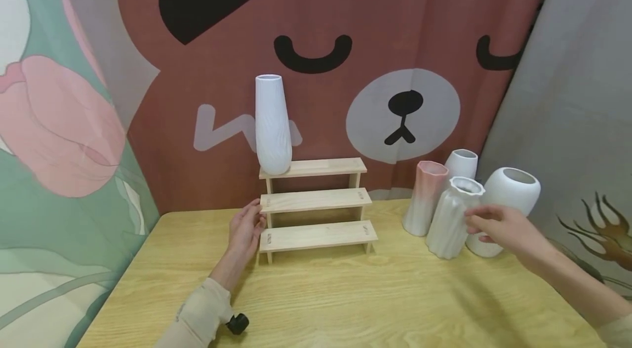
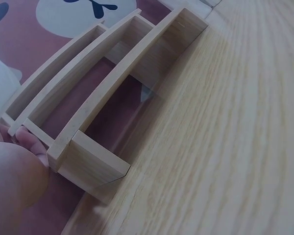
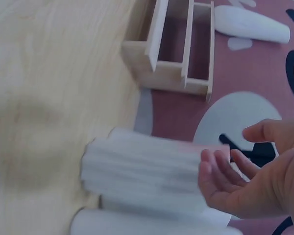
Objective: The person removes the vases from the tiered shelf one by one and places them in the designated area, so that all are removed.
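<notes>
My left hand [image 1: 245,224] grips the left end of the middle board of a three-step wooden stand [image 1: 316,201]; in the left wrist view its fingers curl at the board's end. A tall white vase [image 1: 274,131] stands upright on the left of the top step. My right hand [image 1: 508,227] is by the rim of a white fluted vase [image 1: 451,222] on the table, in front of a rounder white vase [image 1: 513,189]. Its fingers are loosely bent and hold nothing in the right wrist view. A pink-and-white vase [image 1: 425,197] stands to the left of the fluted one.
Another white vase [image 1: 462,162] stands behind the fluted one, partly hidden. The wooden table [image 1: 345,298] backs onto a curtain with a bear print [image 1: 316,101]. A grey curtain [image 1: 558,117] hangs at the right.
</notes>
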The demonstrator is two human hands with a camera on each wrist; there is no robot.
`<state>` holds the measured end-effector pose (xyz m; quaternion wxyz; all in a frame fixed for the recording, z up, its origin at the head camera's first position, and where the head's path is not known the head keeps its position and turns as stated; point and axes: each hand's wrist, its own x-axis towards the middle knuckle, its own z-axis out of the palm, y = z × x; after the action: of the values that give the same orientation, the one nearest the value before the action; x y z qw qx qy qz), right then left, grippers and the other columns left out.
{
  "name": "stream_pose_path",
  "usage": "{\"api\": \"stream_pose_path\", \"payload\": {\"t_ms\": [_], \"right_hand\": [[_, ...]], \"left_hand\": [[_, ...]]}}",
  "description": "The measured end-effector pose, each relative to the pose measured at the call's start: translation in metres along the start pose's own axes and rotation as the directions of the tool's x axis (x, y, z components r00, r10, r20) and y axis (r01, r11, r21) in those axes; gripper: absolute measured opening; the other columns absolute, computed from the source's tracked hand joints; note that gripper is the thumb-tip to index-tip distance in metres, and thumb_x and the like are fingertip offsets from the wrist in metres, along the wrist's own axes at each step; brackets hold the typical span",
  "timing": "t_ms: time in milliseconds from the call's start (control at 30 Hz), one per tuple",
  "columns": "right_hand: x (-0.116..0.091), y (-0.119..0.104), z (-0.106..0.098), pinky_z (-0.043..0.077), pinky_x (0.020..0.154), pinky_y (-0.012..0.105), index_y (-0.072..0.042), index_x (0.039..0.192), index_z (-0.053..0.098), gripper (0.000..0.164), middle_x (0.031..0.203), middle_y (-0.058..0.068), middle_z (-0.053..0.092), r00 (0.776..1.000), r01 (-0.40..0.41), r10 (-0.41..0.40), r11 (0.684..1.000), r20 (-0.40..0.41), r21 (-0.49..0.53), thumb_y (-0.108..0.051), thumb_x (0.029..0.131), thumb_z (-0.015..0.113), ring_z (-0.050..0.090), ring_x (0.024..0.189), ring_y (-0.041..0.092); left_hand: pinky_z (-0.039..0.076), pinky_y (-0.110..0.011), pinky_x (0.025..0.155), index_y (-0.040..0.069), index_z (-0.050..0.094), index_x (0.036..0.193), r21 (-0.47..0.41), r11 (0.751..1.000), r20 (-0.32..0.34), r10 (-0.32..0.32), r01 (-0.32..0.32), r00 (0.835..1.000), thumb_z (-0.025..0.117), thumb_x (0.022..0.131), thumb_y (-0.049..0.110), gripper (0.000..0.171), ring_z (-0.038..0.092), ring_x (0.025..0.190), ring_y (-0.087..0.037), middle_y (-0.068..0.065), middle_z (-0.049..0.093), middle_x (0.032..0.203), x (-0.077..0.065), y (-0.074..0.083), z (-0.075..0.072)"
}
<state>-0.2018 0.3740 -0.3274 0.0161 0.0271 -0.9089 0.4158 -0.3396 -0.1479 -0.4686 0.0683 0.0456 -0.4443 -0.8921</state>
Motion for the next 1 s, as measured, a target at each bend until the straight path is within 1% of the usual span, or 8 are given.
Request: {"api": "stream_pose_path", "payload": {"t_ms": [133,333,467,567,633,700,800,1000], "right_hand": [[0.015,-0.016,0.016,0.06,0.078,0.03,0.014,0.133,0.052,0.046,0.12,0.027,0.064,0.996,0.071,-0.067,0.994,-0.059,0.077,-0.023,0.107,0.055,0.069,0.096,0.02],[0.043,-0.035,0.044,0.06,0.082,0.034,0.011,0.135,0.051,0.047,0.127,0.029,0.059,0.985,0.162,-0.145,0.967,-0.096,0.197,-0.026,0.106,0.057,0.069,0.097,0.018],[0.062,-0.052,0.064,0.06,0.082,0.035,0.01,0.127,0.055,0.039,0.114,0.018,0.066,0.973,0.226,-0.203,0.922,-0.106,0.315,-0.021,0.103,0.063,0.07,0.097,0.02],[0.077,-0.066,0.081,0.059,0.083,0.038,0.009,0.121,0.057,0.034,0.105,0.016,0.069,0.963,0.269,-0.242,0.875,-0.119,0.402,-0.018,0.101,0.067,0.07,0.095,0.022],[0.086,-0.076,0.093,0.059,0.084,0.04,0.009,0.12,0.058,0.035,0.106,0.02,0.068,0.959,0.284,-0.257,0.853,-0.122,0.437,-0.018,0.101,0.067,0.071,0.095,0.024],[0.096,-0.086,0.106,0.057,0.087,0.043,0.009,0.12,0.058,0.037,0.109,0.023,0.067,0.958,0.284,-0.259,0.836,-0.12,0.469,-0.021,0.1,0.069,0.071,0.095,0.025],[0.112,-0.101,0.127,0.057,0.088,0.045,0.008,0.12,0.059,0.037,0.109,0.023,0.067,0.955,0.295,-0.27,0.819,-0.122,0.492,-0.021,0.099,0.07,0.071,0.095,0.027],[0.144,-0.132,0.172,0.058,0.084,0.034,-0.002,0.12,0.064,0.033,0.11,0.016,0.068,0.935,0.355,-0.31,0.802,-0.174,0.481,-0.023,0.096,0.073,0.069,0.098,0.026]], "left_hand": [[0.049,-0.016,0.065,-0.003,0.054,0.137,0.002,1.0,-0.005,0.002,-0.002,1.0,0.06,0.1,0.005,0.038,0.058,0.08,-0.011,-0.012,0.048,0.12,0.0,0.002,-0.003],[0.049,-0.017,0.063,-0.004,0.054,0.137,-0.004,1.0,-0.01,0.014,-0.014,1.0,0.06,0.1,0.004,0.038,0.058,0.079,-0.012,-0.013,0.048,0.117,0.0,0.003,-0.006],[0.049,-0.017,0.063,-0.005,0.054,0.138,-0.001,1.0,-0.009,0.01,-0.01,1.0,0.06,0.1,0.005,0.039,0.058,0.079,-0.013,-0.012,0.048,0.116,-0.001,0.002,-0.006],[0.048,-0.018,0.063,-0.005,0.055,0.136,-0.003,1.0,-0.014,0.015,-0.015,1.0,0.061,0.099,0.004,0.038,0.058,0.079,-0.013,-0.013,0.049,0.115,-0.001,0.0,-0.004],[0.049,-0.018,0.063,-0.005,0.056,0.136,-0.002,1.0,-0.015,0.02,-0.02,1.0,0.061,0.099,0.004,0.038,0.058,0.079,-0.014,-0.013,0.049,0.114,-0.001,-0.001,-0.002],[0.049,-0.018,0.062,-0.005,0.057,0.136,-0.003,1.0,-0.016,0.026,-0.026,1.0,0.061,0.099,0.003,0.038,0.058,0.08,-0.014,-0.014,0.049,0.115,0.0,-0.002,0.0],[0.048,-0.018,0.063,-0.005,0.056,0.136,0.002,1.0,-0.011,0.027,-0.027,1.0,0.062,0.1,0.004,0.038,0.058,0.081,-0.014,-0.014,0.048,0.117,0.0,-0.003,0.001],[0.049,-0.019,0.063,-0.004,0.058,0.136,-0.005,1.0,-0.022,0.027,-0.027,0.999,0.062,0.099,0.003,0.038,0.059,0.08,-0.014,-0.014,0.05,0.117,-0.001,-0.001,0.0]]}}
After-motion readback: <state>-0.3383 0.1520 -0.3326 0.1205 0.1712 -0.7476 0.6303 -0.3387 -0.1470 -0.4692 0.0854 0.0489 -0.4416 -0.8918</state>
